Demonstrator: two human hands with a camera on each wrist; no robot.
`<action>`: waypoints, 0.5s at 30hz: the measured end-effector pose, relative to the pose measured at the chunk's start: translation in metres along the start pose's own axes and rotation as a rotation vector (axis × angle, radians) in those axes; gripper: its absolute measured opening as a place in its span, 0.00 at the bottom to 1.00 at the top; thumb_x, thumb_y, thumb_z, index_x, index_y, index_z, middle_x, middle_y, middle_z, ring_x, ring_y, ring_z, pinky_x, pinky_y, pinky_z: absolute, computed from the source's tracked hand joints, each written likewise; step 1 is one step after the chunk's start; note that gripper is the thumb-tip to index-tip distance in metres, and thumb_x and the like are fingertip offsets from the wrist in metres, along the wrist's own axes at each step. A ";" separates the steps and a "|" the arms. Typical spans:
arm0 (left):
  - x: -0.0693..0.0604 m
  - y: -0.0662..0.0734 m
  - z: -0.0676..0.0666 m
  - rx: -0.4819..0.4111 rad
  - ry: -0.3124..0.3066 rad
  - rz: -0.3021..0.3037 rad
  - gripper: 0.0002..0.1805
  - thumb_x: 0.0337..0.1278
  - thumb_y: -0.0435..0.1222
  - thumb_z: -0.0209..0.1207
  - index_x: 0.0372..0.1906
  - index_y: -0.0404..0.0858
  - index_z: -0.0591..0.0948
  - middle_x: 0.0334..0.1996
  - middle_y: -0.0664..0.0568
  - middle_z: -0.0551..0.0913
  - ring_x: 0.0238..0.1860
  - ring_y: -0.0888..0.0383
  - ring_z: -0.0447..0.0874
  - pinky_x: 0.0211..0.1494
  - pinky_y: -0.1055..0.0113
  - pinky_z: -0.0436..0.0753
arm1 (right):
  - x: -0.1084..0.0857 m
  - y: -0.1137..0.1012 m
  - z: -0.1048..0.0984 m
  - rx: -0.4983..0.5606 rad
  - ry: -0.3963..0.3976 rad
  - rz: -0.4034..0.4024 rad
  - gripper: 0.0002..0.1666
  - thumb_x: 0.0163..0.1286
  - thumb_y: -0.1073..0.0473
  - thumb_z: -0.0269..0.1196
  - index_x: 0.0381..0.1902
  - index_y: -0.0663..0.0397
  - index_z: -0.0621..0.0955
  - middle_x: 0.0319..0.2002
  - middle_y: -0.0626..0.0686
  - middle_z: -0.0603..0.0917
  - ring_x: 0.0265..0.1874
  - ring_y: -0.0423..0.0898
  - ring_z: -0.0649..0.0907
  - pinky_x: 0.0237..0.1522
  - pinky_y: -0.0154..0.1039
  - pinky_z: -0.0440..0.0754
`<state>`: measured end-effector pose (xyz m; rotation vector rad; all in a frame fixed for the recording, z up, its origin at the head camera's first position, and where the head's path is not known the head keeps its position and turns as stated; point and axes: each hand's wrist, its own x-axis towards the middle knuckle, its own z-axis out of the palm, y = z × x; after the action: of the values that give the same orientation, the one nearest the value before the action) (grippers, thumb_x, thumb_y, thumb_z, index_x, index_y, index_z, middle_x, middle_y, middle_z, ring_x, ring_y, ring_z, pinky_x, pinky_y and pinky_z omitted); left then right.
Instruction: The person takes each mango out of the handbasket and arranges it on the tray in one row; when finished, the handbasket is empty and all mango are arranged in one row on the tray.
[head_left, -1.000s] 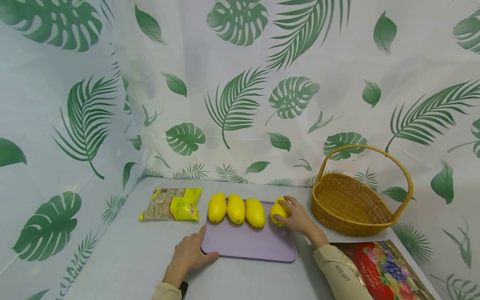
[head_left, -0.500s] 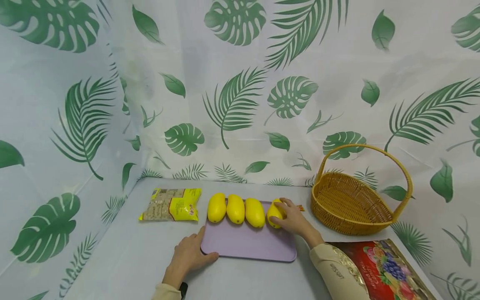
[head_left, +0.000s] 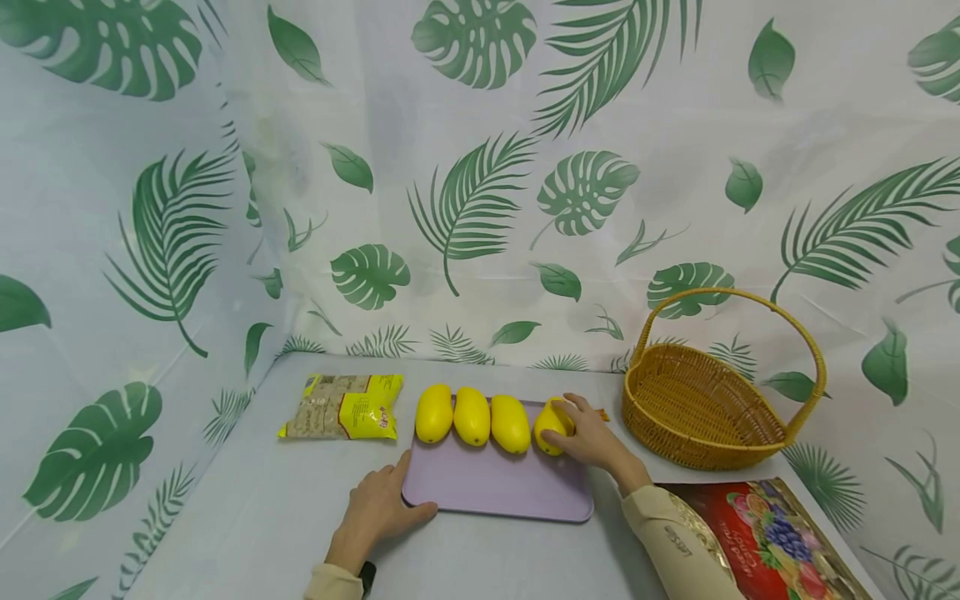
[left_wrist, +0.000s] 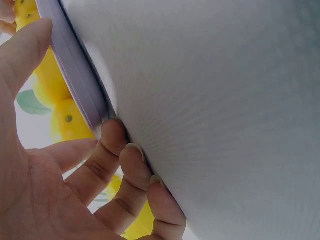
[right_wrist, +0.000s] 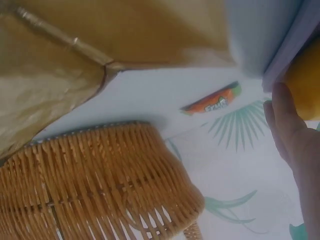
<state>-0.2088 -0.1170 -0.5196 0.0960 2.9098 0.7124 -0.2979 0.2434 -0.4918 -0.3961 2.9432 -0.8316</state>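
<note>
Three yellow mangoes, the left one, the middle one and the right one, lie side by side along the back of a purple tray. My right hand holds a fourth mango between thumb and fingers at the tray's back right, a small gap from the others. My left hand rests at the front left corner; its thumb touches the tray's rim in the left wrist view, and its other fingers lie beside the corner.
A wicker basket with a tall handle stands at the right. A yellow food bag lies at the left. A red and gold candy bag lies under the right forearm. An orange wrapped sweet lies between tray and basket.
My right hand has moved the mango a little to the left, closer to the row, then stayed there. The orange sweet has come into view behind that hand. My left hand keeps its place.
</note>
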 end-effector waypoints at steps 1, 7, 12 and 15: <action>0.000 0.000 0.000 -0.001 -0.001 0.001 0.56 0.42 0.63 0.71 0.74 0.37 0.67 0.59 0.37 0.82 0.55 0.38 0.81 0.57 0.35 0.78 | -0.001 0.000 -0.001 -0.004 0.004 0.003 0.43 0.68 0.37 0.63 0.71 0.57 0.70 0.75 0.69 0.61 0.70 0.72 0.69 0.68 0.71 0.67; -0.001 -0.001 -0.002 -0.002 -0.016 -0.005 0.56 0.43 0.63 0.71 0.75 0.37 0.66 0.60 0.35 0.81 0.57 0.36 0.80 0.59 0.33 0.76 | -0.008 -0.004 -0.005 -0.049 0.045 0.030 0.45 0.70 0.36 0.60 0.73 0.60 0.68 0.74 0.70 0.62 0.70 0.73 0.67 0.69 0.71 0.65; 0.000 -0.001 -0.006 -0.002 -0.016 0.003 0.56 0.44 0.62 0.71 0.75 0.36 0.66 0.60 0.35 0.81 0.58 0.36 0.80 0.60 0.33 0.76 | -0.017 -0.007 -0.013 -0.038 0.080 0.083 0.48 0.71 0.32 0.56 0.74 0.61 0.66 0.74 0.70 0.62 0.72 0.72 0.66 0.69 0.70 0.65; 0.000 -0.001 -0.008 -0.006 -0.028 0.012 0.56 0.44 0.62 0.71 0.75 0.36 0.65 0.60 0.35 0.81 0.58 0.37 0.81 0.60 0.34 0.77 | -0.024 -0.008 -0.022 -0.028 0.108 0.111 0.48 0.71 0.31 0.55 0.74 0.62 0.65 0.74 0.70 0.63 0.71 0.71 0.67 0.69 0.70 0.66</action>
<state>-0.2103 -0.1217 -0.5135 0.1222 2.8825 0.7165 -0.2753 0.2547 -0.4693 -0.1925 3.0448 -0.8243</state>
